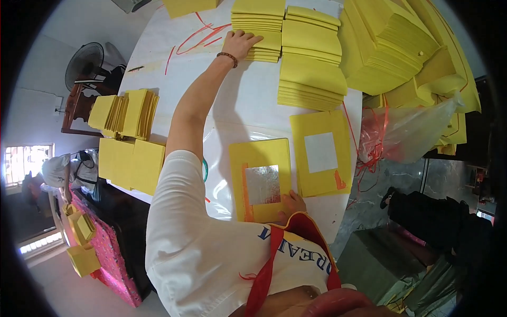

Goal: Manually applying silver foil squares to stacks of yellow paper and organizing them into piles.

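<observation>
apparently a small paper-goods workshop in a homelike room, judging by a white-covered worktable [153,82], neat stacks of yellow sheets [312,80], clear plastic bag [420,132], red ties [374,150], electric fan [84,62], wooden chair [79,108], bright window [29,159] at left

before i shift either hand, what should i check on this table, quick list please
1. Left hand placed on the stack of flat yellow folded pieces: ok, fingers over its top.
2. Left thumb's hold: cannot tell, it is hidden from this view.
3. Right hand at the rectangular yellow sheet with a shiny silver patch: ok, at its lower right corner.
4. Gap to the rectangular yellow sheet with a white patch: cannot tell, the edges lie very close.
5. Clear plastic bag with red string away from both hands: ok, at the table's right side.
</observation>
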Motion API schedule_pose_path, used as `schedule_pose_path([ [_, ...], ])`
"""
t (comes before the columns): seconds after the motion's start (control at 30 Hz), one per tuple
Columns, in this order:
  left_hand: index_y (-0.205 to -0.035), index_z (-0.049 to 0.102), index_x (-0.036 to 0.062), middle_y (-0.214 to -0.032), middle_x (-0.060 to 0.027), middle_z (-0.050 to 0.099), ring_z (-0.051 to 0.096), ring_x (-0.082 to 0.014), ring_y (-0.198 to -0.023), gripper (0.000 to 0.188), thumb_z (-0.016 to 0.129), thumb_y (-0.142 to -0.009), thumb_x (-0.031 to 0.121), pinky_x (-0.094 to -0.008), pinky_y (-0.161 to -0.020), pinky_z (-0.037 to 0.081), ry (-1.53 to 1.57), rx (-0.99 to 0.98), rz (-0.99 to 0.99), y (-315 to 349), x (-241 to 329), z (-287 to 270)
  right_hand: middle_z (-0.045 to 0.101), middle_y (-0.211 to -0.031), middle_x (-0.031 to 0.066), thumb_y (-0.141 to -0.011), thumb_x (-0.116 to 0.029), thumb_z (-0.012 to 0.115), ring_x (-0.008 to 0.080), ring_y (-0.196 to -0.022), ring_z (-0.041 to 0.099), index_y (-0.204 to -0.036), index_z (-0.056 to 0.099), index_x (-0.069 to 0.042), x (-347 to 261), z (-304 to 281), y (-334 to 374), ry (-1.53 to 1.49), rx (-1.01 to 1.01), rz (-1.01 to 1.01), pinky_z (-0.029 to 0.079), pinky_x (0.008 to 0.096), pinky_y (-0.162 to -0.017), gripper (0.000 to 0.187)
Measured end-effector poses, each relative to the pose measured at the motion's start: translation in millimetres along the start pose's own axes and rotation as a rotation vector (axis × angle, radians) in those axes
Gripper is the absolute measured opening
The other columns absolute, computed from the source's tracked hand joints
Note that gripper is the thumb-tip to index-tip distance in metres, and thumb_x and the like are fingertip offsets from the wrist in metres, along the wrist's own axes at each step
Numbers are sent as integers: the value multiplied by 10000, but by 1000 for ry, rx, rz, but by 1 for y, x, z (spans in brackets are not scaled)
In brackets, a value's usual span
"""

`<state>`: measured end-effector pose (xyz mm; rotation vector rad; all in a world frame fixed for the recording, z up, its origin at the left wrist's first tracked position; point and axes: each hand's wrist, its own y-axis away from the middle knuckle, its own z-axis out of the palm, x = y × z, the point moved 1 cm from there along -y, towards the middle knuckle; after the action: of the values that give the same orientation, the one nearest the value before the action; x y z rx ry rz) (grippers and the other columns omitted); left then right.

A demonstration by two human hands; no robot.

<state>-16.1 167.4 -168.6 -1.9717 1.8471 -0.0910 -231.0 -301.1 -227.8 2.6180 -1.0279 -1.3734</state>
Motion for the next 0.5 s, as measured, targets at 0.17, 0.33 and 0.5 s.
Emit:
schedule_pose_path([
  [0.17,-1268,406,334,-1163,41,520,506,-177,-989,550,458,-810,34,-406,-839,357,-44,-254,37,-3,6,2,487,-1196,218,-643,-299,685,385,-1154,413,-1124,525,-67,-3,-2,0,-62,33,3,327,447,-976,557],
  [0.33,-1340,284,351,-1370,-3,330,356,-240,-1214,610,486,-813,120,-487,-965,274,88,-435,-131,3,10,8,520,-1162,195,-649,-321,681,384,-1146,421,-1099,539,-65,-10,-5,0,-45,74,-49,330,455,-970,537],
  [0.5,-1362,244,336,-1451,-19,202,180,-295,-1323,650,523,-789,210,-526,-1027,166,249,-409,-277,7,18,16,508,-1146,245,-673,-266,670,422,-1107,449,-1124,530,-28,-4,3,8,-51,228,-164,365,465,-937,529],
])
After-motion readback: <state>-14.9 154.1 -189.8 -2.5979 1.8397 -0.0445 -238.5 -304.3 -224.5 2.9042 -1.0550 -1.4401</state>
